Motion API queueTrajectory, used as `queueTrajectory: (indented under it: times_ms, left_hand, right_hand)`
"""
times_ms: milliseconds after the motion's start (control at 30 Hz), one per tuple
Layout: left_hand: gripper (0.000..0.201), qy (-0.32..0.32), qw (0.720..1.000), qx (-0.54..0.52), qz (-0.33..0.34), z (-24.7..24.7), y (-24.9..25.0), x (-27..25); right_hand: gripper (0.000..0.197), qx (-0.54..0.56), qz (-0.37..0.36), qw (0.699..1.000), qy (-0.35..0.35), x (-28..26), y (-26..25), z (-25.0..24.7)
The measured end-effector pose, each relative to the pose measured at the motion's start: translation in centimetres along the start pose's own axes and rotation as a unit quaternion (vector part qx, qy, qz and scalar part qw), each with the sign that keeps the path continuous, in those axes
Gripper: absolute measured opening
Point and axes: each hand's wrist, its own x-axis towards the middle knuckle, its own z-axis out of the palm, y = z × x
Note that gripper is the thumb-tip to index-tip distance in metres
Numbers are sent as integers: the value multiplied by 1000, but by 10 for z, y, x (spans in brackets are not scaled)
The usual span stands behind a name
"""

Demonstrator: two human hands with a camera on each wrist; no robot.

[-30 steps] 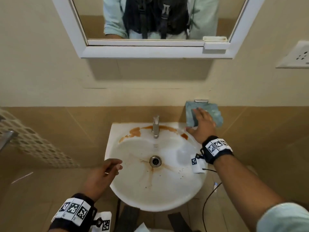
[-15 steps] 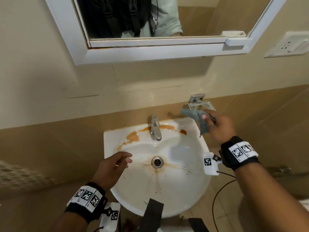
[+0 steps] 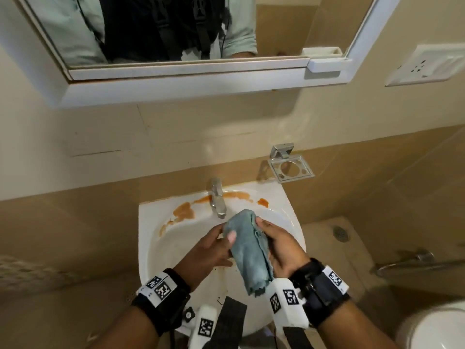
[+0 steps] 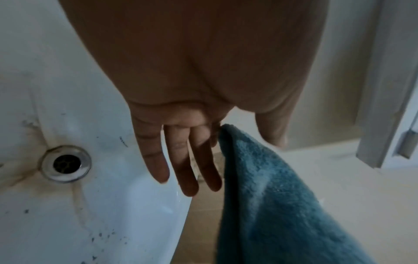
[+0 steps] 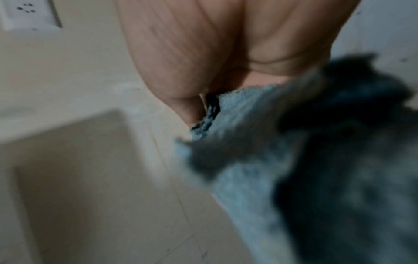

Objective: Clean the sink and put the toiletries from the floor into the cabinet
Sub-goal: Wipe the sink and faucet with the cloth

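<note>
Cloth [image 3: 247, 250] now off wall, both hands gripping; right hand [image 3: 283, 248] fingers hidden behind it.

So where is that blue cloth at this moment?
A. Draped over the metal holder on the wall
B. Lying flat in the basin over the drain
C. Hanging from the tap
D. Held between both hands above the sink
D: the blue cloth hangs between the left hand and the right hand above the sink, while the metal holder on the wall is bare and the tap has nothing on it.
</note>
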Motion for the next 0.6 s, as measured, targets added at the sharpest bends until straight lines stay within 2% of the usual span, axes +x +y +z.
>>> queueTrajectory:
  times_ms: [67,133,167,233,333,433,600]
  left_hand:
    - [43,17,999,-44,5,6,1,-2]
    - [39,69,995,-70,5,6,1,-5]
    - [36,98,992,-73,5,6,1,-6]
    - [29,135,989,-55,11,6,0,-9]
    - [21,174,984,22,27,9,0,-14]
    - [18,227,972,63,17,6,-4,-17]
    - [16,277,948,154,-5,-5,-19,-20]
  right_hand:
    - [57,5,65,998,-15,3,-2,-4]
    - [52,-69,41,996,-26,9,-3,-12]
    - [44,-107,27,993,-30,14,-5,-17]
    - [25,-153,23,988,-29,17,-6,-20]
    - [16,-217,66,973,-50,12,-11,-17]
    - [22,-231,88,967,-56,16,-13,-14]
    - [31,-229,86,970,13,29,-25,-32]
